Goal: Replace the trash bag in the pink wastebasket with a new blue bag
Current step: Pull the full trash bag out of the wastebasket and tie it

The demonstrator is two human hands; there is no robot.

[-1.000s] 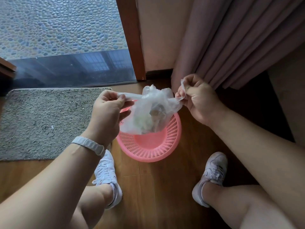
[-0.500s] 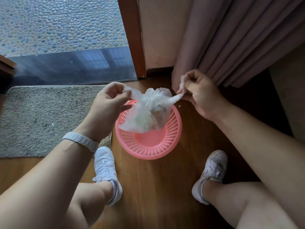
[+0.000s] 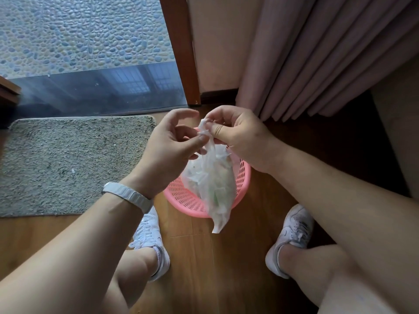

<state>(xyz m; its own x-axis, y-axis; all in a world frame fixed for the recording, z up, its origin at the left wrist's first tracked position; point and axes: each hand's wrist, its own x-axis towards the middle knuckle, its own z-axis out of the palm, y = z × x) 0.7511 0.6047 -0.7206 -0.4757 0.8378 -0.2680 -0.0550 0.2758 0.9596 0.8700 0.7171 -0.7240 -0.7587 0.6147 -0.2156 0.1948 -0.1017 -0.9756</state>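
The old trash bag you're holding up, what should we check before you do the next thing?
1. Both hands hold the neck: ok, the left hand and right hand pinch the old clear bag at its gathered top.
2. Knot tied: cannot tell.
3. Bag out of the pink wastebasket: ok, its tip hangs past the near rim.
4. Wastebasket empty: cannot tell, the bag hides it.
5. New blue bag ready: not ok, none in view.

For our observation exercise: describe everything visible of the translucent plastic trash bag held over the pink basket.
The translucent thin plastic trash bag is whitish, crinkled, filled with pale paper-like scraps and some green bits. Its top is gathered into a twisted neck, pinched by the left hand and right hand. The body hangs over the pink latticed plastic wastebasket; whether it touches the rim cannot be told.
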